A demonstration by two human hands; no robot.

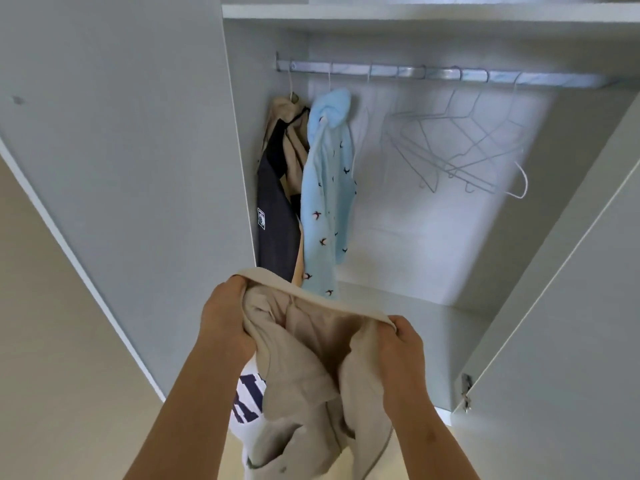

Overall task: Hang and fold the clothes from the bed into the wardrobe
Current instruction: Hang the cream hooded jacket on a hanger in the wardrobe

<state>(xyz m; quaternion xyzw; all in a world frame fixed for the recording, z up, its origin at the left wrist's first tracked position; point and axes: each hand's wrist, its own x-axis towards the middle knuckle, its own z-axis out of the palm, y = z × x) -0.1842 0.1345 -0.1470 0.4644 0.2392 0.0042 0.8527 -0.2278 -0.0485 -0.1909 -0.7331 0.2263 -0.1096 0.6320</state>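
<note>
— How many garments do you count?

— Three. One beige garment (pixel 311 375) is in my two grips, the left grip (pixel 225 317) and the right grip (pixel 405 344). Two more hang on the one rail (pixel 433 73): a dark-and-beige jacket (pixel 277 216) and a light blue top (pixel 325 188).

— Empty hangers?

— A tangle of wire hangers (pixel 460 150), at least four; too blurred to fix the number.

— Doors, shelves?

— Two doors, the left door (pixel 121 168) and the right door (pixel 571 306). One shelf (pixel 415 12) above.

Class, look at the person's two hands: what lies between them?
In the head view, a beige garment spans the gap, its band gripped by the left hand and right hand.
</note>
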